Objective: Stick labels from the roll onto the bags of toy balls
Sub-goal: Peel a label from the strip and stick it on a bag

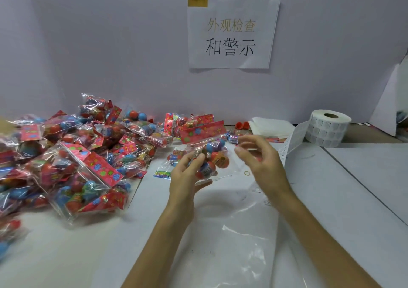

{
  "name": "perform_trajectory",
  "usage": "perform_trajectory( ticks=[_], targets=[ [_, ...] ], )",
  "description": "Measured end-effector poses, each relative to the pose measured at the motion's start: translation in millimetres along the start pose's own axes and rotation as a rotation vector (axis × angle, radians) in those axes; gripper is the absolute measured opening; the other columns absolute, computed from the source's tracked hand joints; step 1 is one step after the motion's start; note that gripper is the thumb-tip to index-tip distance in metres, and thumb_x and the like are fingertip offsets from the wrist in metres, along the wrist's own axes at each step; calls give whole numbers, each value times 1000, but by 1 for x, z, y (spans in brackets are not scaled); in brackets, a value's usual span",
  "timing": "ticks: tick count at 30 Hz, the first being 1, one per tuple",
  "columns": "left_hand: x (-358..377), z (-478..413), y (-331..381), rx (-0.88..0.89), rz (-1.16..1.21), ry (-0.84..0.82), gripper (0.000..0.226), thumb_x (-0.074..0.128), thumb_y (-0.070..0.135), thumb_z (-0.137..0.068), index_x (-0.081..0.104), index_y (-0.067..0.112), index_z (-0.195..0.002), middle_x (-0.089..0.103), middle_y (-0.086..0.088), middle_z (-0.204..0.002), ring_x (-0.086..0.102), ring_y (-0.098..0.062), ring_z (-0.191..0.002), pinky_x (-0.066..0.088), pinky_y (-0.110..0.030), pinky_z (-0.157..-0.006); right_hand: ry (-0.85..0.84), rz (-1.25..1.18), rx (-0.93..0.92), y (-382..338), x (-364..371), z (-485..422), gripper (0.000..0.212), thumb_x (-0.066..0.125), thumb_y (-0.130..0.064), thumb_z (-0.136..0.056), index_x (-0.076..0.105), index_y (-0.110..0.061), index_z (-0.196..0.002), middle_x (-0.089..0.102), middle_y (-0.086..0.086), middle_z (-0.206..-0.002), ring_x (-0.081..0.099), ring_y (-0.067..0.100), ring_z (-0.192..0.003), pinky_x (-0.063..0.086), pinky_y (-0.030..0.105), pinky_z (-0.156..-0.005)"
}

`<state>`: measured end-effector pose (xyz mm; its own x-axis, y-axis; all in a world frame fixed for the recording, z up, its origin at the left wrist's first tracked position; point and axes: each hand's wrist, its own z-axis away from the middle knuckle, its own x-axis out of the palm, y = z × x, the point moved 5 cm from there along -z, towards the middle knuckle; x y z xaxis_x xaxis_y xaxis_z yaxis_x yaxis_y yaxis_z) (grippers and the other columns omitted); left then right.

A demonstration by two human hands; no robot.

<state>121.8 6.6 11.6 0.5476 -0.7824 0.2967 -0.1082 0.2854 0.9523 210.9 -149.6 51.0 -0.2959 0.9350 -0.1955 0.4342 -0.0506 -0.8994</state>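
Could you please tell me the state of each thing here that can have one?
Left hand: grips the bag.
Bag: closed, held up over the table.
Right hand: pinches a label.
Label: off the roll, not yet stuck on.
Roll: lying flat, core up, partly unwound.
Strip: trailing from the roll toward the hands.
Pile: closed bags, heaped.

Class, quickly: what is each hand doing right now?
Left hand: holds a bag of balls.
Right hand: fingers curled, perhaps pinching something small; too blurred to tell.
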Motion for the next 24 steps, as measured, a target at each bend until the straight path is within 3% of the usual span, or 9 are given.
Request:
perform_trajectory(
  ticks=[3, 5, 9, 14, 18, 21, 24],
  targets=[
    [5, 1, 0, 15, -53, -61, 23, 61, 26, -100, 70, 14, -117, 76, -11, -111, 73, -30, -105, 57, -33, -79, -199, -181, 322, 19, 2, -3, 38, 70, -51, -86, 68, -23, -112, 75, -2, -100, 71, 17, -94, 54, 28, -77],
    [7, 2, -1, 33, -85, -92, 23, 62, 27, -99, 71, 16, -117, 76, -10, -111, 72, -28, -105, 57, -34, -80, -288, -194, 356, 24, 7, -1, 51, 70, -59, -79, 71, -19, -111, 75, -1, -98, 71, 14, -89, 55, 30, -78],
    [10, 2, -1, 60, -109, -144, 27, 64, 28, -98, 70, 20, -123, 77, -6, -110, 74, -23, -101, 60, -29, -75, -336, -156, 302, 23, 13, 2, 51, 68, -59, -74, 71, -23, -111, 76, -1, -95, 73, 12, -89, 57, 27, -75],
    [11, 2, 0, 76, -113, -161, 32, 66, 24, -97, 67, 20, -129, 73, -8, -118, 71, -26, -106, 58, -25, -71, -325, -193, 293, 23, 15, 4, 35, 77, -44, -85, 70, -25, -113, 75, 3, -98, 72, 16, -90, 58, 29, -75],
    [13, 2, -4, 108, -122, -166, 29, 68, 18, -96, 69, 20, -125, 74, -8, -115, 71, -30, -106, 59, -33, -77, -253, -247, 299, 25, 16, 3, 23, 77, -24, -89, 68, -24, -110, 74, 0, -94, 72, 16, -85, 59, 28, -72],
    [13, 2, -6, 139, -130, -161, 27, 70, 12, -95, 70, 21, -121, 76, -7, -112, 72, -29, -105, 61, -40, -87, -228, -272, 302, 26, 17, 3, 25, 75, -12, -89, 68, -21, -112, 72, 1, -95, 70, 13, -79, 58, 28, -70],
    [13, 2, -5, 173, -145, -177, 27, 72, 8, -92, 71, 23, -115, 77, -5, -107, 74, -26, -101, 61, -36, -85, -239, -308, 297, 25, 17, 4, 30, 73, 1, -87, 69, -15, -112, 72, 4, -97, 69, 19, -80, 57, 28, -67]
  ],
)
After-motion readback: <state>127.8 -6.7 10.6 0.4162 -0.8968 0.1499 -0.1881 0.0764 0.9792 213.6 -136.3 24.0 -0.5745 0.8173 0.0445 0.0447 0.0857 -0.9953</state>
